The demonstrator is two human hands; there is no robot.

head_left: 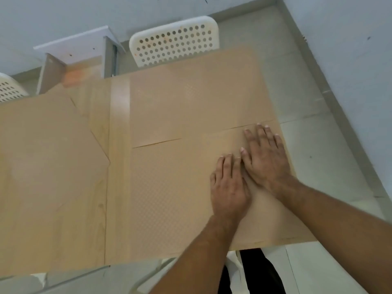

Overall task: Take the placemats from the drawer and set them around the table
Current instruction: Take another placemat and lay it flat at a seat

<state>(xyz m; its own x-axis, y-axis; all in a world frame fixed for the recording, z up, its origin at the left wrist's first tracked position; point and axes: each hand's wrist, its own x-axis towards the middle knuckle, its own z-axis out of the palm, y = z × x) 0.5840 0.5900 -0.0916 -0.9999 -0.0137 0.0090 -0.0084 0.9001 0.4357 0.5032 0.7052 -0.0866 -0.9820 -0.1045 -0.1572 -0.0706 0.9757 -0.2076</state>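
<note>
Wooden table [99, 115] carries a near placemat [169, 196] and a far placemat [191, 98], with left hand [230, 187] and right hand [267, 158] pressed flat on the near one, fingers extended, gripping nothing.

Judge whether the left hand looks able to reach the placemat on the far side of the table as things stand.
Probably yes: the left hand lies flat on the near placemat, and nothing stands between it and the far placemat.

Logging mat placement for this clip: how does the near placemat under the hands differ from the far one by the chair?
Both hands, left hand and right hand, press flat on the near placemat; the far placemat lies untouched. The far one sits by the white chair, the near one at the person's edge. Both are tan and textured.
</note>
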